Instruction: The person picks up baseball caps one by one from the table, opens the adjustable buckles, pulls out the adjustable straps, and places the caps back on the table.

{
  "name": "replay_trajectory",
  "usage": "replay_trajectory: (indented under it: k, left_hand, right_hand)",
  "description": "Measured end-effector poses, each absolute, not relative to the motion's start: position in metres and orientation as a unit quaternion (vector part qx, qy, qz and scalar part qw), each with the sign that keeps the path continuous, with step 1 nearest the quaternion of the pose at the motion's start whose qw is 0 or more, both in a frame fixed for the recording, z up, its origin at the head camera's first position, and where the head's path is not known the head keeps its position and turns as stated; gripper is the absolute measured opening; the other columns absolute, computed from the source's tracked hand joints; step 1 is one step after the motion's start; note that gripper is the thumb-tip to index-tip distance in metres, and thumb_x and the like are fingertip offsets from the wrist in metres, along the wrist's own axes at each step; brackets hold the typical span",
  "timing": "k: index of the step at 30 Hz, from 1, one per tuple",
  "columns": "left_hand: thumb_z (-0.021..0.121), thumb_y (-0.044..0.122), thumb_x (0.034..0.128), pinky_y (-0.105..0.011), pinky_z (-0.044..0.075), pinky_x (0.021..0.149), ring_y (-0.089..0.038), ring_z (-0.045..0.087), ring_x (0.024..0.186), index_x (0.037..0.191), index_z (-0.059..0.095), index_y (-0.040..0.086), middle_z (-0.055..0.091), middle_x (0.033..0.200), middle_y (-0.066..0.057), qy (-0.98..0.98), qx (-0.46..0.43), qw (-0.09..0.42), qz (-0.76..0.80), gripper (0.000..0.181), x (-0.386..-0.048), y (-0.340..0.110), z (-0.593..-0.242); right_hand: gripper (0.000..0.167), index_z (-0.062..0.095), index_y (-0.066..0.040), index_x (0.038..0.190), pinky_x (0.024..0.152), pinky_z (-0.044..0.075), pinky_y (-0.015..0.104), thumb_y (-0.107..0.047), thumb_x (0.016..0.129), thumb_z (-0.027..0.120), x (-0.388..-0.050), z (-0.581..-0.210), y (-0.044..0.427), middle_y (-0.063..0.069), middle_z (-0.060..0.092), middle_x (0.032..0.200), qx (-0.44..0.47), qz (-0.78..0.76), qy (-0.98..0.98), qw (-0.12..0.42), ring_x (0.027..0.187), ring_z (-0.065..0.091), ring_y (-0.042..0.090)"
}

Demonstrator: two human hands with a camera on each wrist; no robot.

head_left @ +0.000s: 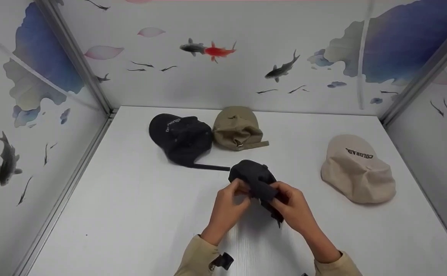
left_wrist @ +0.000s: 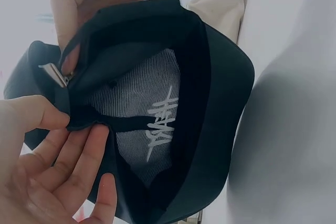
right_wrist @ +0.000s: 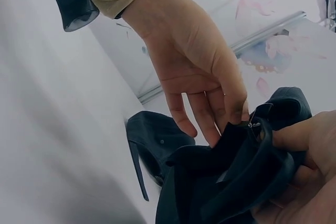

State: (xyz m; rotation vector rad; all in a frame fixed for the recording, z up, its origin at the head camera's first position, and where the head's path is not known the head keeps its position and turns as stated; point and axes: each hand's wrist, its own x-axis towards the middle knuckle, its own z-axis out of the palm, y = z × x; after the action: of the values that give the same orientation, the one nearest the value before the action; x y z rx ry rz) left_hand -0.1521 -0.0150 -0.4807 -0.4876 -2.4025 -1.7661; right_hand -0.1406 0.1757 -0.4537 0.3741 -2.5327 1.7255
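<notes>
Both hands hold a black cap [head_left: 252, 174] above the front middle of the white table. The left hand [head_left: 229, 209] pinches the cap's edge between thumb and fingers; in the left wrist view this hand [left_wrist: 58, 166] grips the rim beside a metal buckle [left_wrist: 55, 74]. The right hand [head_left: 294, 209] grips the opposite side of the cap, its thumb close to the buckle. The left wrist view looks into the cap's striped lining [left_wrist: 131, 98], with white lettering. In the right wrist view, the right hand [right_wrist: 307, 166] has its fingers partly hidden by black cloth [right_wrist: 236, 182].
A dark cap [head_left: 185, 140] with a long strap lies at the back left, touching an olive cap [head_left: 237, 128]. A beige cap [head_left: 357, 168] lies at the right. Printed white panels [head_left: 208, 84] enclose the table [head_left: 131, 214] at the back and sides.
</notes>
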Motion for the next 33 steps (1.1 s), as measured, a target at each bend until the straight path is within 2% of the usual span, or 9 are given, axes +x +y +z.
replay_trajectory:
  k: [5,11,20,26,33]
  left_hand:
    - [0.062,0.0,0.0915,-0.032,0.057,0.089,-0.015,0.069,0.097,0.101,0.064,0.011,0.07,0.101,-0.003,-0.794,-0.159,0.066,-0.583,0.015,-0.152,-0.02,-0.483]
    - [0.062,0.002,0.0932,-0.029,0.056,0.089,-0.018,0.069,0.097,0.102,0.065,0.01,0.07,0.102,-0.004,-0.783,-0.144,0.063,-0.602,0.013,-0.153,-0.025,-0.484]
    - [0.061,0.007,0.0947,-0.027,0.056,0.091,-0.016,0.069,0.099,0.109,0.066,0.011,0.07,0.108,-0.005,-0.77,-0.145,0.019,-0.621,0.016,-0.149,-0.024,-0.48]
    - [0.067,0.015,0.093,-0.029,0.055,0.095,-0.013,0.068,0.103,0.112,0.066,0.015,0.07,0.111,-0.001,-0.764,-0.163,-0.007,-0.624,0.019,-0.147,-0.016,-0.479]
    - [0.067,0.024,0.096,-0.026,0.055,0.094,-0.012,0.068,0.104,0.112,0.066,0.016,0.07,0.11,-0.001,-0.767,-0.165,-0.001,-0.62,0.018,-0.146,-0.01,-0.481]
  right_hand:
    - [0.012,0.067,0.002,0.1,0.066,0.054,0.022,0.007,0.089,0.065,-0.142,-0.452,0.18,0.011,0.067,0.089,0.134,0.575,-0.807,0.021,0.074,0.061,0.007]
    - [0.01,0.067,0.003,0.098,0.066,0.055,0.022,0.007,0.089,0.065,-0.144,-0.451,0.184,0.008,0.068,0.087,0.14,0.587,-0.797,0.028,0.072,0.063,0.007]
    - [0.01,0.066,0.003,0.097,0.064,0.054,0.022,0.008,0.088,0.066,-0.145,-0.451,0.183,0.003,0.068,0.085,0.122,0.599,-0.79,0.04,0.07,0.063,0.008]
    - [0.014,0.067,0.003,0.099,0.066,0.053,0.022,0.01,0.087,0.065,-0.145,-0.452,0.18,0.008,0.069,0.088,0.11,0.594,-0.796,0.041,0.073,0.062,0.008]
    - [0.013,0.067,0.002,0.099,0.069,0.054,0.022,0.009,0.088,0.065,-0.144,-0.453,0.178,0.011,0.069,0.09,0.114,0.595,-0.795,0.033,0.076,0.063,0.008]
